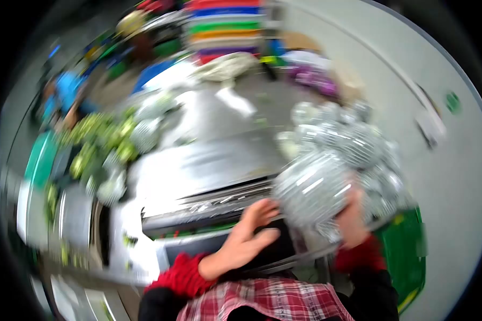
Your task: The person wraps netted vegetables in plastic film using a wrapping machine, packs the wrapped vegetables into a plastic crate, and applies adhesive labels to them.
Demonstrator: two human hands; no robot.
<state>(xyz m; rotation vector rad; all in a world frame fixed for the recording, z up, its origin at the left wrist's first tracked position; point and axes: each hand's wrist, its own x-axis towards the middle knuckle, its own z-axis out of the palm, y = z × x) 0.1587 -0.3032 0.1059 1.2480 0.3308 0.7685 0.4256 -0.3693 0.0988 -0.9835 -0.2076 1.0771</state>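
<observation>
My right hand is closed on the right side of a pale, round vegetable head wrapped in shiny clear film; blur hides its exact kind. My left hand is open to the left of that head, fingers spread and thumb apart, holding nothing. Behind and right of the held head is a pile of similar film-wrapped heads. In front of my left hand lies a metal wrapping station with a dark slot and roller-like bars.
Leafy green heads are heaped at the left, some in film. A person in blue is beyond them. Stacked coloured crates stand at the back. A green bin is at lower right, below a pale wall.
</observation>
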